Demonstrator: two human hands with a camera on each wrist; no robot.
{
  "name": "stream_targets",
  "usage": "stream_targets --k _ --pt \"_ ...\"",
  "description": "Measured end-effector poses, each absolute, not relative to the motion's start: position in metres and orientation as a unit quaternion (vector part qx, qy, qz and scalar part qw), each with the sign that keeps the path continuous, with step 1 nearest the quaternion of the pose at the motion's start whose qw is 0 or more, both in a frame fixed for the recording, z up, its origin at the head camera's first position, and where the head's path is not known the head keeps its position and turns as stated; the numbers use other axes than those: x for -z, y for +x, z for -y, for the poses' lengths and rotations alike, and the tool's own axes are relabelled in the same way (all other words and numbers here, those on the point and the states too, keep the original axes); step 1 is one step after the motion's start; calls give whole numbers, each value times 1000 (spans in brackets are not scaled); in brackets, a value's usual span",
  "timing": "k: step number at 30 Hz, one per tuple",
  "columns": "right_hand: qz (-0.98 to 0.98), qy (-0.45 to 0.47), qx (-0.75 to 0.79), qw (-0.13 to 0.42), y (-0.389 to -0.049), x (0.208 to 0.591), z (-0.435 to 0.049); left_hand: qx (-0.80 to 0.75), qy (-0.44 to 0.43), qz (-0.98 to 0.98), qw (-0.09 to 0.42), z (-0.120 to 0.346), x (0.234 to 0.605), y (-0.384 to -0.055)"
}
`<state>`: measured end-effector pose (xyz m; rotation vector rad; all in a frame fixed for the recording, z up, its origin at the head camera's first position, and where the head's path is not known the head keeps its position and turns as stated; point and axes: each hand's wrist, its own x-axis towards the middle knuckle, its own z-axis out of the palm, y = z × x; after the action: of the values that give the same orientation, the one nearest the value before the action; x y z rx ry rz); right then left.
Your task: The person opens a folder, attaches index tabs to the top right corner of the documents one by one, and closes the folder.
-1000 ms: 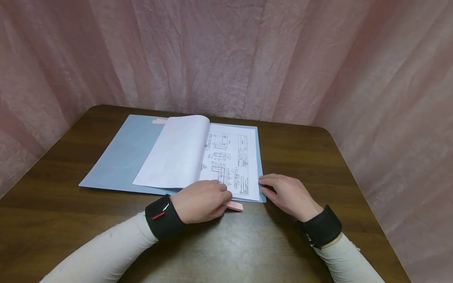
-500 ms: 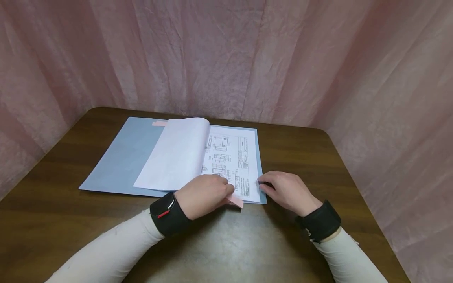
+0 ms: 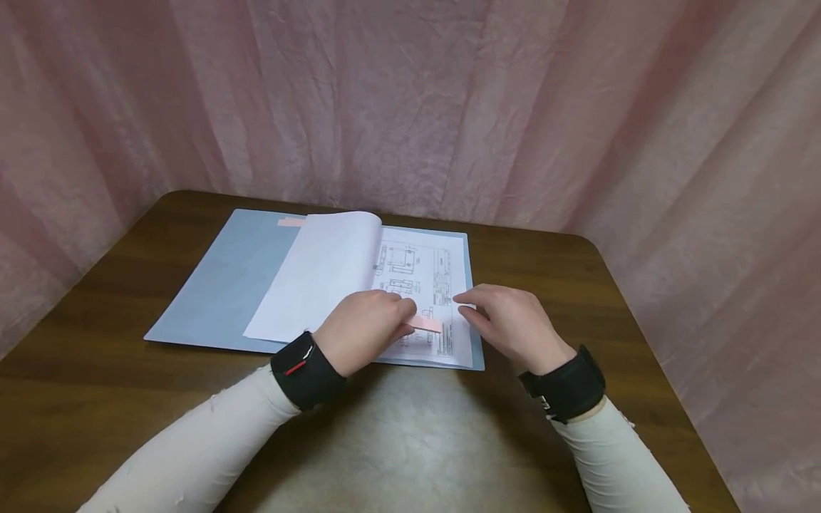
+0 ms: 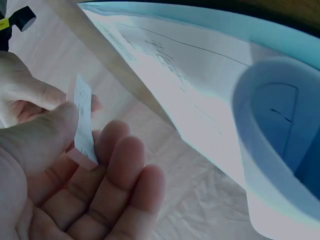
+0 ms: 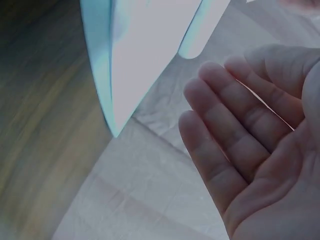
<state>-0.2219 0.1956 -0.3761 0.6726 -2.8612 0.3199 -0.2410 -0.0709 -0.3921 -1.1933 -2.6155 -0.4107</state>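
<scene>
My left hand (image 3: 367, 329) pinches a small pad of pink sticky notes (image 3: 425, 324) over the sheet with technical drawings (image 3: 457, 335). In the left wrist view, the thumb presses the pad (image 4: 82, 122) against the fingers, and fine print shows on one face. Just right of the pad is my right hand (image 3: 513, 324), apart from it, fingers slightly bent and holding nothing. Beneath lies an opened light-blue folder (image 3: 205, 285). A blank-backed white sheet (image 3: 314, 278) is turned over to the left, curling at the fold.
A pink sticky strip (image 3: 291, 221) stands at the upper edge of the folder, partly under the turned sheet. The brown wooden table (image 3: 532, 263) extends around it. Pink curtains (image 3: 410, 107) hang behind and at the sides.
My left hand has lifted the sticky-note pad from the folder's near edge, up and away from me over the drawing. My right hand has left the folder's right edge and moved toward the pad.
</scene>
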Motion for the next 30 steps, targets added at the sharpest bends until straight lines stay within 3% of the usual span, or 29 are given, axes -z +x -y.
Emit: stream_targets --k 10,20,30 --pt "950 256 -122 128 -224 372 -181 141 -382 903 141 73 394 -251" --pt "942 296 -116 109 -224 375 -163 156 -381 901 138 72 400 -247" --pt "938 305 -106 124 -222 380 -161 155 -388 899 132 69 400 -243"
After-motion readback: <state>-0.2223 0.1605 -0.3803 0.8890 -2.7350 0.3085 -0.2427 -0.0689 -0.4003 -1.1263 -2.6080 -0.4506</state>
